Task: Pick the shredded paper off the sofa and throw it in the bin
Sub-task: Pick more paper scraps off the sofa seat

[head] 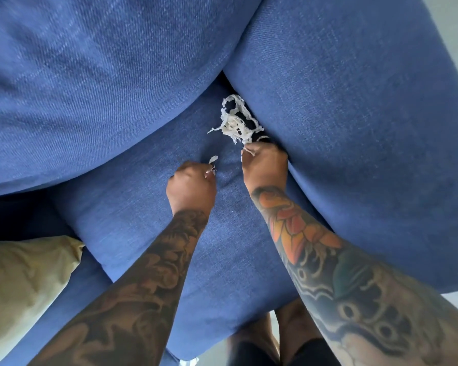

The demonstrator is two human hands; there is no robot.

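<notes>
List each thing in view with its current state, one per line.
Left hand: fisted, pinching small paper scraps.
Right hand: fisted, gripping strands of shredded paper.
Shredded paper clump: loose on the sofa seat by the armrest.
Blue sofa seat cushion: mostly cleared.
Yellow cushion: lying at the left, untouched.

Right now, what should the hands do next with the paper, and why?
Probably the right hand should reach forward and gather the paper clump. It lies loose on the sofa just beyond that hand, and the left hand already pinches a scrap.
</notes>
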